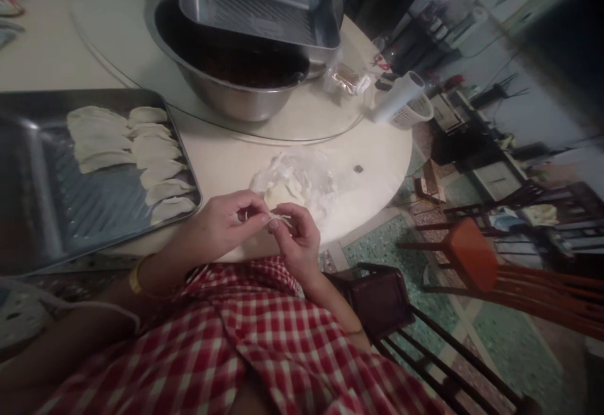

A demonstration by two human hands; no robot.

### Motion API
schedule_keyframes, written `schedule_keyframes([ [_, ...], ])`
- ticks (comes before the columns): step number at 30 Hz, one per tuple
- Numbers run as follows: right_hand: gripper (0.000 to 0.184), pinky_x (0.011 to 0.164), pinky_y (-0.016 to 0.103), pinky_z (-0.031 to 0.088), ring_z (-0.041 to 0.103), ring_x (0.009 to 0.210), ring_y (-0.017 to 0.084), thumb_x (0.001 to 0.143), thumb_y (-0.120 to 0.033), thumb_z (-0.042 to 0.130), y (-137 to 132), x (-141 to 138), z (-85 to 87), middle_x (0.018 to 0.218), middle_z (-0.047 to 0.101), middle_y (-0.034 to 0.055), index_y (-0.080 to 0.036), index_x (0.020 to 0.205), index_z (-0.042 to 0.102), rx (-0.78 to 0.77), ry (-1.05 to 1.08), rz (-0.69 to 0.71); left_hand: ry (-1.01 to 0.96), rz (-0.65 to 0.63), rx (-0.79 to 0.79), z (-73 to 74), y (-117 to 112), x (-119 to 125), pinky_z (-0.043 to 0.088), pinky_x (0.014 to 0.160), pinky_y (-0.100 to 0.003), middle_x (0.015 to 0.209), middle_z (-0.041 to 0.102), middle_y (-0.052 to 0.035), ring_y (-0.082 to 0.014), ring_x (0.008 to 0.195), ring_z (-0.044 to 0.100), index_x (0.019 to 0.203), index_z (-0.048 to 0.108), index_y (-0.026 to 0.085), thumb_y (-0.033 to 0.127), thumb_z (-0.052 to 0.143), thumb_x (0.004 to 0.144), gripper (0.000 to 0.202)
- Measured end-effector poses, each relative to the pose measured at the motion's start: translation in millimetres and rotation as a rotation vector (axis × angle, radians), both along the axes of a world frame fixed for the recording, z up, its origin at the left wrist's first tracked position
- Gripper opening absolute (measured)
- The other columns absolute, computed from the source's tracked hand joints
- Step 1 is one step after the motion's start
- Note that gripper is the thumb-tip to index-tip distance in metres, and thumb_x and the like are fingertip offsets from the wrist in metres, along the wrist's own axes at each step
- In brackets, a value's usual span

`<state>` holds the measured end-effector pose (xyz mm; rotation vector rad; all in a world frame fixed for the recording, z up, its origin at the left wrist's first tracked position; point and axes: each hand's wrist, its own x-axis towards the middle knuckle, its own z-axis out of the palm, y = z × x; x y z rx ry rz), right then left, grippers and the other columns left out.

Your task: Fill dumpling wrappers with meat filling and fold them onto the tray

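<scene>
Red-and-white checked fabric (198, 352) is covering the lap of a person working at the edge of a pale worktop (217, 151), where both bare hands are meeting over a single morsel of dough. The left hand (229, 219), on an arm wearing a yellow band (135, 276), is pinching a pale dough piece (280, 217) between thumb and finger; the right hand (302, 242) is gripping the same piece from the other side, its grip closed with thumb and forefinger together. The fingers are hiding most of the piece, which is hovering near the worktop's edge.

Just beyond the hands, a heap of pale dough (285, 192) is lying on crumpled clear plastic (314, 166). To the left, a dark metal tray (99, 217) is carrying folded dumplings (158, 148) in two overlapping rows.

Farther back, a steel bowl (236, 97) with dark contents is standing on a round turntable (113, 38), while a second metal tray (264, 12) is sitting above its far side, partly covering it. A wrapped brown packet (348, 78) is resting to the bowl's right, near a white basket (418, 112) and a pale roll (401, 95). An orange chair (472, 254) is standing on the green-patterned floor (509, 333).
</scene>
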<state>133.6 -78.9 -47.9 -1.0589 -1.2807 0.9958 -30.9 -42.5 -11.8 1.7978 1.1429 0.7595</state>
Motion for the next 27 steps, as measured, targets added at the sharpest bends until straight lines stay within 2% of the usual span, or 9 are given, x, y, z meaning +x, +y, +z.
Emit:
schedule_keyframes([
  [5, 0.016, 0.075, 0.027, 0.06, 0.069, 0.082, 0.011, 0.085, -0.028, 0.064, 0.6, 0.0, -3.4, 0.094, 0.068, -0.0006, -0.027, 0.102, 0.063, -0.012, 0.008, -0.021, -0.051, -0.006, -0.027, -1.0, -0.5, -2.9, 0.046, 0.075, -0.023, 0.088, 0.068, 0.0002, -0.0137, 0.082, 0.062, 0.088, 0.069, 0.021, 0.039, 0.057, 0.088, 0.021],
  [9, 0.012, 0.07, 0.024, 0.058, 0.067, 0.076, 0.009, 0.087, -0.027, 0.062, 0.7, 1.2, -3.3, 0.09, 0.067, -0.0016, -0.026, 0.099, 0.064, 0.013, 0.037, -0.084, 0.017, 0.029, 0.003, -2.3, -1.9, -6.6, 0.047, 0.073, -0.023, 0.091, 0.07, 0.0, -0.0141, 0.082, 0.063, 0.096, 0.07, 0.023, 0.04, 0.058, 0.086, 0.023],
  [14, 0.012, 0.065, 0.023, 0.056, 0.064, 0.069, 0.008, 0.088, -0.026, 0.06, 0.7, 1.0, -0.9, 0.087, 0.066, -0.0013, -0.024, 0.1, 0.062, 0.055, 0.013, -0.097, 0.034, 0.028, -0.019, -5.0, -1.1, -9.3, 0.048, 0.074, -0.023, 0.089, 0.071, -0.0009, -0.0151, 0.083, 0.064, 0.093, 0.071, 0.022, 0.042, 0.057, 0.087, 0.026],
  [19, 0.017, 0.071, 0.027, 0.058, 0.065, 0.077, 0.011, 0.089, -0.023, 0.058, -1.1, 0.3, -4.5, 0.095, 0.066, 0.0012, -0.026, 0.105, 0.062, 0.141, -0.034, -0.097, 0.012, 0.027, -0.068, -5.2, -1.5, -9.4, 0.05, 0.072, -0.023, 0.089, 0.071, -0.0014, -0.0149, 0.081, 0.064, 0.095, 0.07, 0.021, 0.046, 0.06, 0.086, 0.028],
  [23, 0.017, 0.076, 0.031, 0.058, 0.066, 0.086, 0.014, 0.089, -0.022, 0.057, -1.7, 0.7, -6.4, 0.095, 0.066, 0.0025, -0.026, 0.105, 0.063, 0.183, -0.071, -0.131, 0.018, -0.002, -0.021, -2.4, -4.5, -9.1, 0.048, 0.072, -0.022, 0.09, 0.071, -0.0012, -0.0139, 0.08, 0.063, 0.094, 0.069, 0.022, 0.044, 0.058, 0.088, 0.025],
  [27, 0.014, 0.07, 0.028, 0.058, 0.065, 0.078, 0.012, 0.088, -0.022, 0.058, -2.0, -0.4, -3.4, 0.093, 0.065, 0.0013, -0.026, 0.101, 0.062, 0.159, -0.024, -0.165, 0.011, -0.027, 0.03, 0.4, -6.5, -9.5, 0.046, 0.072, -0.022, 0.09, 0.07, -0.0013, -0.0131, 0.08, 0.062, 0.094, 0.068, 0.022, 0.04, 0.057, 0.089, 0.022],
])
